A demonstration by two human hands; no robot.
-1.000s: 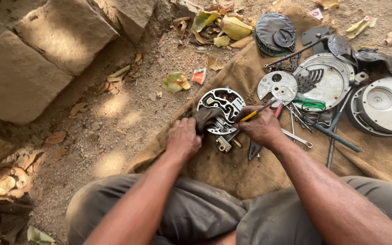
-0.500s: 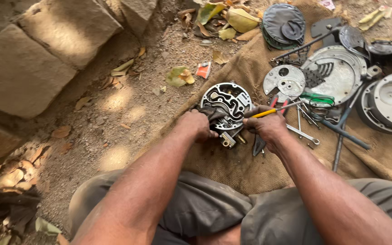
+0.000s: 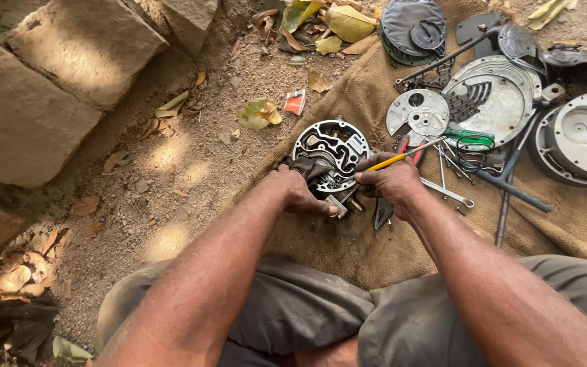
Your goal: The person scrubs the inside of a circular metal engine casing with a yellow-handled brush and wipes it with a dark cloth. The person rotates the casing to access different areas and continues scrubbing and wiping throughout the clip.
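A round metal machine housing [image 3: 332, 148] with openings lies on a brown burlap sack [image 3: 375, 238]. My left hand [image 3: 298, 192] grips its near edge together with a dark rag. My right hand [image 3: 392, 183] holds a yellow-handled screwdriver [image 3: 402, 157], whose shaft points up and to the right. A small brass fitting [image 3: 354, 203] and a metal block sit between my hands.
More parts lie on the sack to the right: round plates [image 3: 494, 92], a drum-like cover [image 3: 582, 132], a dark cap [image 3: 412, 27], wrenches [image 3: 450, 194], a long bar [image 3: 507, 183], pliers [image 3: 383, 211]. Stone blocks [image 3: 42, 88] and dry leaves sit on the dirt to the left.
The view has shifted slightly, and both hands have stayed at the housing. My left hand has moved closer onto its near edge; the right still holds the screwdriver.
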